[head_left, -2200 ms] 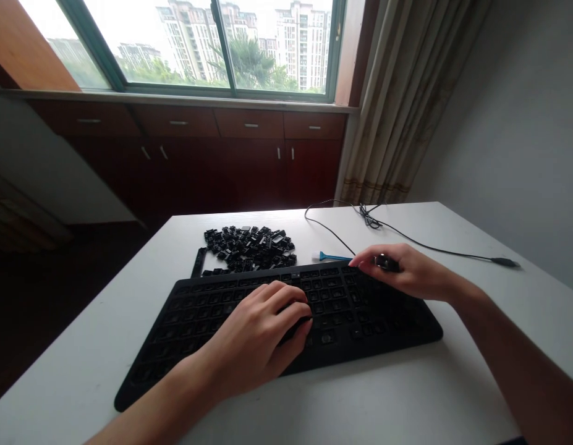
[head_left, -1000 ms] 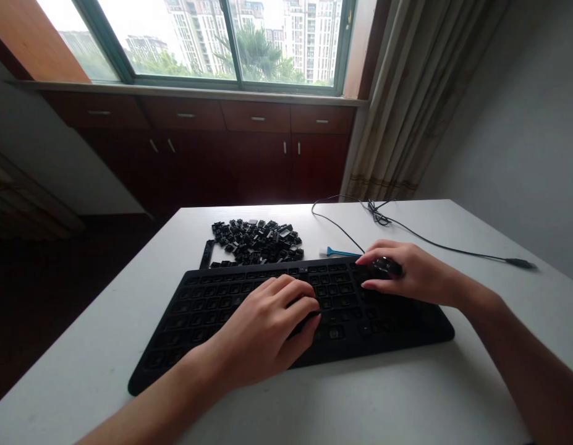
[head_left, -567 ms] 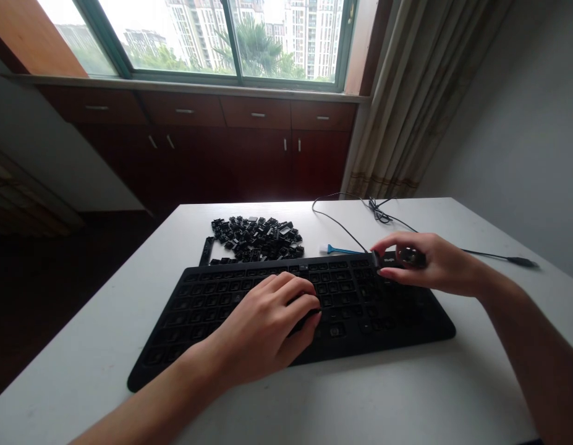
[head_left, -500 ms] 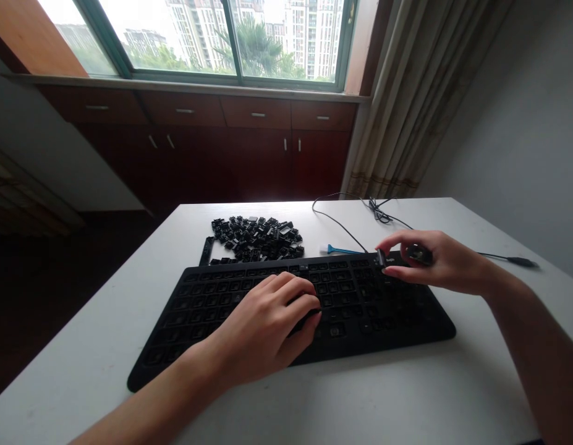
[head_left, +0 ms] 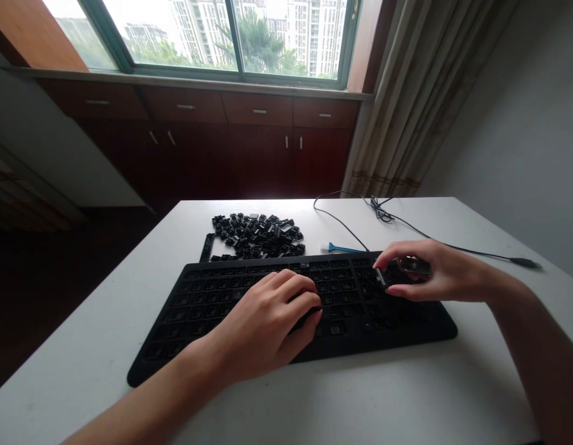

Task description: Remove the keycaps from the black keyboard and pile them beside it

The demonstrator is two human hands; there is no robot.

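Note:
A black keyboard [head_left: 360,349] lies across the table, most of its key sockets bare of keycaps. My left hand [head_left: 272,315] rests on its middle, fingers curled toward the thumb around something dark that I cannot make out. Over the keyboard's right part, my right hand [head_left: 420,272] pinches a dark keycap [head_left: 379,277] between thumb and forefinger. A second small dark object [head_left: 416,266] shows inside that hand's curl, its kind unclear. Behind the keyboard lies a pile of loose black keycaps [head_left: 261,235], with a long black bar-shaped key [head_left: 207,248] at its left.
A small blue-handled brush [head_left: 342,248] with white bristles lies behind the keyboard. A black cable [head_left: 337,220] runs back to a coiled bundle, then right to its plug [head_left: 525,262]. All sit on a white table [head_left: 105,309]; cabinets and a window stand beyond.
My right hand, with the keycap in its fingertips, has come slightly lower and nearer to me over the keyboard. The left hand has stayed almost still.

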